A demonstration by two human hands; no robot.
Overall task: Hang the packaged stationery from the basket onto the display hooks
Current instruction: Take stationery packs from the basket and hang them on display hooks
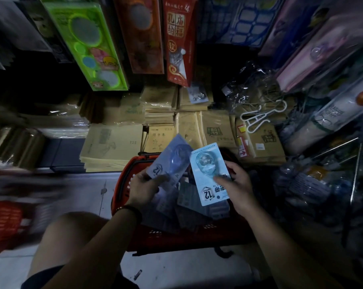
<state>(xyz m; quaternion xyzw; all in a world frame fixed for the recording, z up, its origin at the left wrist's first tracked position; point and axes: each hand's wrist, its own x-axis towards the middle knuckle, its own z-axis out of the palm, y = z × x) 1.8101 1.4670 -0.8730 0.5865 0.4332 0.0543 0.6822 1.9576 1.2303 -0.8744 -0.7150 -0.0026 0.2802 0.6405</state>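
both hands over the red basket (pixel 122 190). left hand (pixel 143 189) pinches a blue pack (pixel 169 157), right hand (pixel 238 187) grips a lighter pack (pixel 211 172), hang ends up, probably ready for hooks. more packs lie in the basket.

Stacked brown notebooks (pixel 111 142), white plastic hanger (pixel 257 118), crumpled cellophane (pixel 249 84)

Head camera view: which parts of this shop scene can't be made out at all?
- Basket contents, head view: dark, and covered by the left hand with its bluish packet and the right hand with its pale packet.
- Red object at the left edge: motion-blurred and cut off.
- Hooks on the right: dim, tips hidden among hanging goods.
- Pale packet's small print: too small.
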